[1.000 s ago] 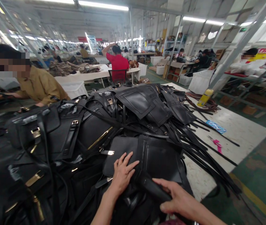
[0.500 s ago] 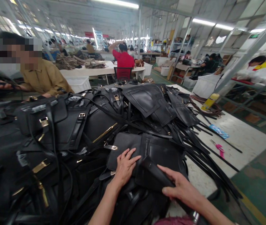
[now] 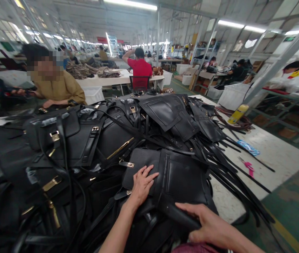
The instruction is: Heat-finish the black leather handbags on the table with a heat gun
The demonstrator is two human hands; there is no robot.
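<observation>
A black leather bag (image 3: 185, 175) with a stitched front pocket lies on top of a heap of similar bags. My left hand (image 3: 142, 185) rests flat on the bag's left part, fingers spread, just below a small gold buckle (image 3: 131, 164). At the near right edge my right hand (image 3: 203, 221) is closed around the folded lower side of the bag, thumb below and fingers on top. What lies under its palm is hidden.
The heap of black bags (image 3: 67, 140) covers the table's left and middle. Long straps (image 3: 236, 175) hang over the white tabletop (image 3: 278, 151) at right, near pink-handled snips (image 3: 248, 168), a blue packet (image 3: 248, 147) and a yellow bottle (image 3: 238, 114). A co-worker (image 3: 60, 86) sits across.
My right hand has moved slightly down and toward me, and the bag's raised edge is folded lower, showing more of the pocket. My left hand stays on the bag. The co-worker's head has turned.
</observation>
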